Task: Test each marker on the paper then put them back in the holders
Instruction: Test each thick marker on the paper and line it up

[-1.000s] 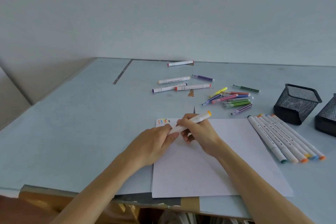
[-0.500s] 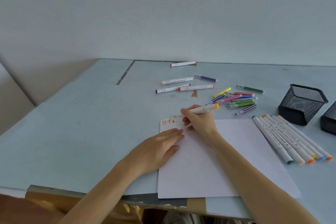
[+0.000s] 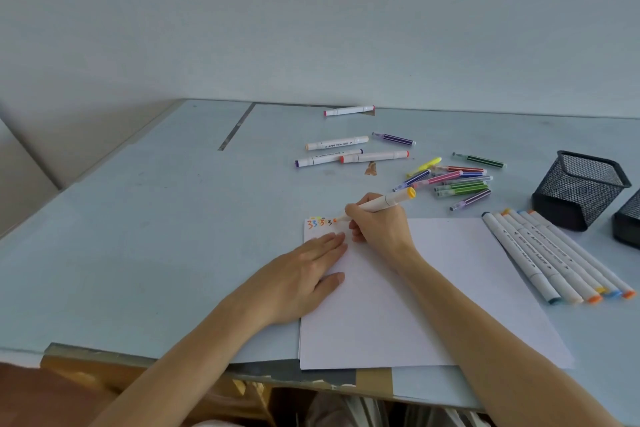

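Since half a second ago, the left hand [image 3: 301,274] is lying flatter, fingers straight, pressing the paper [image 3: 415,295] near its far left corner. The right hand [image 3: 377,225] is now lowering the marker [image 3: 381,202] so its orange tip is touching the paper just right of the marks [image 3: 320,222], where before the tip was hovering past the paper's far edge. The fingers of that hand are curling round the marker's barrel in a writing grip.

Going left to right: the marks, small coloured threes, are sitting in the paper's far left corner. The marker is white, slanting up to the right, its yellow end cap pointing toward the thin pens [image 3: 453,180]. Four more white markers [image 3: 346,151] are lying loose toward the desk's [image 3: 138,236] far edge. The thin pens are lying in a loose heap beyond the paper. Six white markers [image 3: 557,256] are lying side by side, touching, just off the paper's right edge. Two black mesh holders [image 3: 578,191] are standing near the desk's right edge, the second cut off by the frame.
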